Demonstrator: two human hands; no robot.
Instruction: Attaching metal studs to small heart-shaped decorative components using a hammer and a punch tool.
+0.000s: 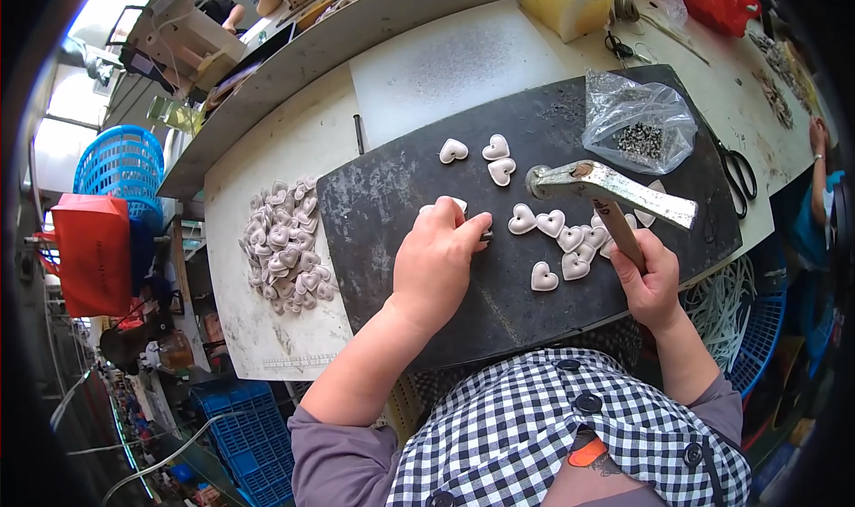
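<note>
My right hand [652,284] grips the wooden handle of a hammer [614,184], its worn metal head raised over the dark board [499,315]. On that board my left hand [436,253] is closed, fingertips pinched together. A bit of white and a small dark metal edge peek out at the fingertips; the rest is hidden. Several padded, pale heart-shaped pieces [544,277] lie between my hands, some partly behind the hammer. Three more hearts [453,151] rest farther back. A large heap of hearts [280,244] sits to the left of the board.
A clear plastic bag of small metal bits [646,137] lies on the board's far right. Black scissors [739,177] are at its right edge. Behind are a white sheet [445,75] and a yellowish block [567,4]. A blue basket [120,164] stands left; another person's arm [818,164] shows far right.
</note>
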